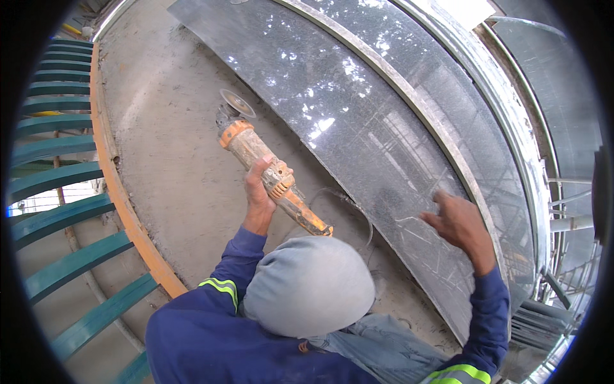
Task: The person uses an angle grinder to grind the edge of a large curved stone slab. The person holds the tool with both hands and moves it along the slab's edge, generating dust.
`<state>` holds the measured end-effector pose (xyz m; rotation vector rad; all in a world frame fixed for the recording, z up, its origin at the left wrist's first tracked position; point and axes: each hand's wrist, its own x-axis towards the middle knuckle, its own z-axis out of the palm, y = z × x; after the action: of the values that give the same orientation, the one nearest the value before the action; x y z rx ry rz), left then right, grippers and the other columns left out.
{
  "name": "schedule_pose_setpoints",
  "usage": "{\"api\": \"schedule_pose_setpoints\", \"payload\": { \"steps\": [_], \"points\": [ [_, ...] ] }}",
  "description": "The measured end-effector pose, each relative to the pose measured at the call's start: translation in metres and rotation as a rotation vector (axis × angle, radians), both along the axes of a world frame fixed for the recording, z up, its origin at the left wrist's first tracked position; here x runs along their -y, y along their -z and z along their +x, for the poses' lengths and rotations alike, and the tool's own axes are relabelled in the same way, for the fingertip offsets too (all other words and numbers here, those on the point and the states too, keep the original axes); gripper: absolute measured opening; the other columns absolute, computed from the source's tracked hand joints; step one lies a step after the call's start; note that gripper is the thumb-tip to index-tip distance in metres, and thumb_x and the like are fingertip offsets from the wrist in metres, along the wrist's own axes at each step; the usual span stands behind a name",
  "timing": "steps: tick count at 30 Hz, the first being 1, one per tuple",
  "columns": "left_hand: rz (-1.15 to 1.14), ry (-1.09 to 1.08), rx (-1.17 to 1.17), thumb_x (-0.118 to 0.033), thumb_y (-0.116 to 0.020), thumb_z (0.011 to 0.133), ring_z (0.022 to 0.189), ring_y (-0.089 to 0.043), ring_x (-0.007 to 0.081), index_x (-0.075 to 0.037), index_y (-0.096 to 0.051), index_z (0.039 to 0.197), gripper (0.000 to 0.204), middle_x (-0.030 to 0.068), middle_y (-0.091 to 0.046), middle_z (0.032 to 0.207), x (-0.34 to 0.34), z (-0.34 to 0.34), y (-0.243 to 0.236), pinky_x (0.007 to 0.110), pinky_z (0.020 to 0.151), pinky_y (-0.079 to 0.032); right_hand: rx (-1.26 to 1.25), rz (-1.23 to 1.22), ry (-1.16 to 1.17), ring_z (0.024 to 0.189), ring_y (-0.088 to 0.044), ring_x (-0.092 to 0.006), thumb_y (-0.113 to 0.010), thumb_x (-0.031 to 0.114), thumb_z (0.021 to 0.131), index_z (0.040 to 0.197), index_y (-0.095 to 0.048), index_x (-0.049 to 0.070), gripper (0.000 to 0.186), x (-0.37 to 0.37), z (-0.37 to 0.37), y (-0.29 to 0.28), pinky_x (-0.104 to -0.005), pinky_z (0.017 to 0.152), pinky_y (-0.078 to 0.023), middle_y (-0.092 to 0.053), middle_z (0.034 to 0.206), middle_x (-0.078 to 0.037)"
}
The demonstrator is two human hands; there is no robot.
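Observation:
My left hand [258, 198] is wrapped round the body of a worn orange and grey angle grinder [252, 144]. Its thin disc [237, 103] points away from me, near the long edge of a dark polished stone slab [358, 147]; I cannot tell whether it touches. The grinder's orange rear end [320, 227] points back toward me. Over the slab to the right is my right hand [464, 227], empty, with thumb and forefinger apart and the other fingers partly hidden.
Dusty grey floor [160, 121] lies left of the slab. Teal bars [57, 153] fan out beyond an orange-brown edge strip [118, 185]. A pale strip [396, 77] crosses the slab. Rounded grey cloth [310, 288] shows between my arms, with faded denim [377, 342] beside it.

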<state>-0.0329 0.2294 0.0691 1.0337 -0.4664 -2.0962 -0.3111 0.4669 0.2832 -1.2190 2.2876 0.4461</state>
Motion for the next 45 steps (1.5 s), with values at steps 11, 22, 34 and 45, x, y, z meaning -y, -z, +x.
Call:
{"api": "schedule_pose_setpoints", "payload": {
  "steps": [11, 22, 34, 45],
  "points": [
    [-0.074, -0.064, 0.0, -0.03, -0.074, 0.085, 0.073, -0.071, 0.0289, -0.003, -0.058, 0.108, 0.039, 0.014, -0.065, 0.087, 0.001, -0.001, -0.011, 0.041, 0.063, -0.062, -0.22, 0.064, 0.038, 0.089, -0.069, -0.0377, -0.081, 0.039, 0.087, 0.106, -0.068, 0.0, 0.045, -0.043, -0.063, -0.051, -0.0466, 0.078, -0.053, -0.072, 0.095, -0.022],
    [-0.342, -0.209, 0.092, -0.023, -0.073, 0.085, 0.069, -0.071, 0.0286, 0.0, -0.057, 0.108, 0.037, 0.0146, -0.065, 0.086, -0.021, 0.028, -0.095, 0.041, 0.058, -0.062, 0.467, -0.242, 0.032, 0.074, -0.067, -0.024, -0.07, 0.038, 0.096, 0.095, -0.074, -0.003, 0.041, 0.108, -0.053, 0.079, -0.0413, 0.068, -0.054, -0.069, 0.082, -0.015],
    [-0.654, -0.194, 0.284, -0.027, -0.076, 0.085, 0.077, -0.074, 0.0335, 0.004, -0.053, 0.117, 0.05, 0.0192, -0.066, 0.093, -0.068, 0.01, -0.239, 0.045, 0.068, -0.066, 1.021, -0.272, 0.067, 0.078, -0.074, -0.0297, -0.073, 0.041, 0.088, 0.098, -0.074, -0.003, 0.045, 0.045, 0.112, 0.137, -0.0465, 0.071, -0.055, -0.076, 0.092, -0.017],
    [-0.569, -0.047, 0.294, -0.021, -0.076, 0.086, 0.09, -0.074, 0.0316, 0.005, -0.05, 0.122, 0.052, 0.0194, -0.065, 0.099, -0.107, -0.006, -0.317, 0.051, 0.072, -0.067, 1.189, -0.423, -0.024, 0.081, -0.073, -0.0254, -0.07, 0.049, 0.092, 0.105, -0.075, -0.004, 0.055, 0.02, 0.088, 0.104, -0.0407, 0.072, -0.055, -0.075, 0.093, -0.018]
  ]
}}
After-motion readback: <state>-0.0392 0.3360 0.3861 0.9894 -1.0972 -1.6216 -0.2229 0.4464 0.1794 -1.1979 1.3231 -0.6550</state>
